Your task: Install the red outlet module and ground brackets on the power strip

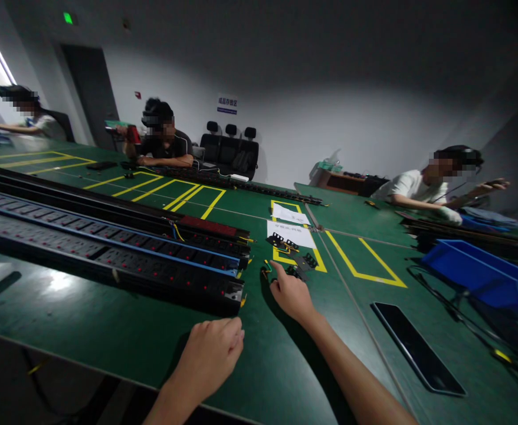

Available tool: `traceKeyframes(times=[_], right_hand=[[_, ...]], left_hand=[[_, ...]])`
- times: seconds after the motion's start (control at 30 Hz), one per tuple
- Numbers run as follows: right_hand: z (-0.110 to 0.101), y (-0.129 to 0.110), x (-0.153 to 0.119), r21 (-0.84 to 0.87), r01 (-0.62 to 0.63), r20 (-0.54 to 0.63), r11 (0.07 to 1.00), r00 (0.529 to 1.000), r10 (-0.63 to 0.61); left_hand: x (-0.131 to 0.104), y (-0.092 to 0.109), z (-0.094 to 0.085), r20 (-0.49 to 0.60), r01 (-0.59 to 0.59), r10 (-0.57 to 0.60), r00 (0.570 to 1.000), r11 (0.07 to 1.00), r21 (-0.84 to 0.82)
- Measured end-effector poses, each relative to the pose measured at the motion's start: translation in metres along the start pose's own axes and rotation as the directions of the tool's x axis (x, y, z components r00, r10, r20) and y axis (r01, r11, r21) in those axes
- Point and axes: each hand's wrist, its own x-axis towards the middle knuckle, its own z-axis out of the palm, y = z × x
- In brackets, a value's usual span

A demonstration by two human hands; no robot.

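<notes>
My right hand (292, 292) is over the green table, its index finger stretched toward a short yellow-green wire (267, 267) with its other fingers partly curled. Just beyond it lie black perforated metal brackets (305, 261) with more yellow wire among them. Closer to me, my left hand (215, 349) is closed in a loose fist beside the end of a long black power strip (174, 276); whatever is inside the fingers, if anything, is hidden. Yellow wire ends stick out of the strip ends. Behind this strip lies another with a blue edge (153, 234).
White paper sheets (291, 233) lie within yellow tape marks. On the right are a phone (418, 348), a blue bin (484, 274) and black cables (458, 316). Several people sit around the table, one (166, 136) across from me, another (422, 183) at the right.
</notes>
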Motion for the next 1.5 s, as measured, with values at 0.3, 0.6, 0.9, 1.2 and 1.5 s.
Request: traceKeyframes(times=[0.3,0.6,0.9,1.2,1.5], right_hand=[[-0.0018,0.0,-0.0007,-0.002,0.016,-0.005,1.0,1.0,-0.016],[-0.0019,0.0004,-0.0001,0.005,0.013,0.01,1.0,1.0,-0.013],[-0.0032,-0.0004,-0.0003,0.011,0.014,0.0,1.0,1.0,-0.014],[-0.0019,0.0005,-0.0005,0.037,0.027,0.011,0.999,1.0,-0.027],[0.0026,0.0025,-0.0007,0.043,0.037,-0.011,0.998,0.999,-0.036]], left_hand=[[-0.0008,0.0001,-0.0003,-0.008,-0.002,0.002,1.0,1.0,-0.004],[0.0002,0.0008,-0.0019,0.015,-0.001,0.001,1.0,1.0,0.002],[0.0008,0.0027,-0.0048,0.037,0.006,-0.007,0.999,1.0,0.026],[-0.0007,-0.0001,0.0006,-0.013,-0.013,0.013,1.0,1.0,0.011],[-0.0012,0.0031,-0.0041,-0.019,0.003,-0.003,1.0,0.999,-0.032]])
